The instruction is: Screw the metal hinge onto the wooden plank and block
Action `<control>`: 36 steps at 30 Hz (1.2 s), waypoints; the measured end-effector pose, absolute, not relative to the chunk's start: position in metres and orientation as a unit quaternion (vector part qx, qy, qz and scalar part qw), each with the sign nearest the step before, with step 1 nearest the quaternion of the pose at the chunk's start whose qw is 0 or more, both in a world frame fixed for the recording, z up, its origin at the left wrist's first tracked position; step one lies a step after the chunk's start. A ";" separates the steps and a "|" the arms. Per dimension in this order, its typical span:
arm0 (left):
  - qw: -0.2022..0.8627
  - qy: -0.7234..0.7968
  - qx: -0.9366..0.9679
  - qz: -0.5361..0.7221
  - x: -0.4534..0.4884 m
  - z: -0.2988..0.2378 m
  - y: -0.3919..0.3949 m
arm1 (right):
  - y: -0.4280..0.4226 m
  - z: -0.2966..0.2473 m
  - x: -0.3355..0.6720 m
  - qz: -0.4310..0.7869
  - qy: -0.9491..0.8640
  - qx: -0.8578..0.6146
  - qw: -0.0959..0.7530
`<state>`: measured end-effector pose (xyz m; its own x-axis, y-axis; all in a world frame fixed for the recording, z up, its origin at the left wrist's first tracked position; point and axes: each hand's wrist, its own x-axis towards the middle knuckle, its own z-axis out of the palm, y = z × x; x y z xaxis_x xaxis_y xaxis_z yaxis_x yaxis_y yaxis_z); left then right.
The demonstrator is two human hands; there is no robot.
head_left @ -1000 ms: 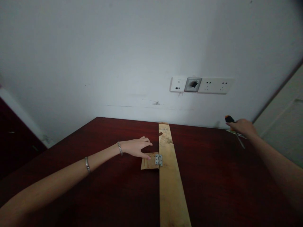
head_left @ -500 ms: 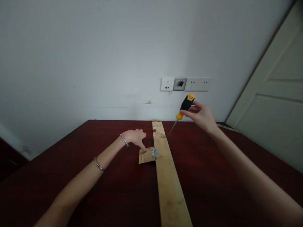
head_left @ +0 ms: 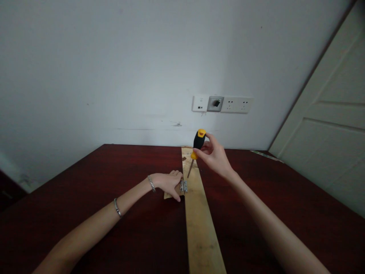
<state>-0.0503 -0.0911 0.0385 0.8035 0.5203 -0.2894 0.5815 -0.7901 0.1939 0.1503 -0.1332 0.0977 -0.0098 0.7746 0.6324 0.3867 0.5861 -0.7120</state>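
Note:
A long pale wooden plank (head_left: 199,224) lies lengthwise on the dark red table (head_left: 114,179). A small wooden block (head_left: 168,195) lies against its left edge, joined to it by a small metal hinge (head_left: 183,186). My left hand (head_left: 169,182) rests on the block with fingers curled at the hinge, holding it down. My right hand (head_left: 213,155) grips a black-and-yellow screwdriver (head_left: 196,145) by the handle. The screwdriver is nearly upright, its tip just above the plank, close to the hinge.
A white wall rises behind the table with a row of sockets (head_left: 222,104). A pale door (head_left: 327,129) stands at the right. Two bracelets (head_left: 118,207) sit on my left forearm.
My right hand lifted the screwdriver from the table's far right and carried it left to above the hinge. My left hand closed down onto the block beside the hinge.

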 end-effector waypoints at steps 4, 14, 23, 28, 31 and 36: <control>0.153 0.297 0.935 -0.118 -0.053 0.035 -0.089 | -0.129 0.092 0.149 0.219 -0.682 -0.409 0.565; 0.168 0.297 0.933 -0.118 -0.055 0.034 -0.086 | -0.126 0.082 0.147 0.242 -0.697 -0.396 0.547; 0.167 0.301 0.930 -0.126 -0.055 0.035 -0.086 | -0.127 0.080 0.144 0.258 -0.699 -0.394 0.539; 0.175 0.303 0.928 -0.126 -0.055 0.036 -0.086 | -0.126 0.080 0.144 0.248 -0.702 -0.397 0.537; 0.178 0.304 0.927 -0.125 -0.054 0.036 -0.086 | -0.127 0.080 0.144 0.246 -0.705 -0.392 0.537; 0.175 0.302 0.929 -0.124 -0.055 0.034 -0.085 | -0.126 0.078 0.143 0.241 -0.705 -0.388 0.542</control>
<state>-0.0546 -0.0853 0.0342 0.7871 0.5169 -0.3366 0.6039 -0.7571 0.2494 0.1434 -0.1255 0.0780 -0.1103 0.8089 0.5775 0.2866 0.5822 -0.7608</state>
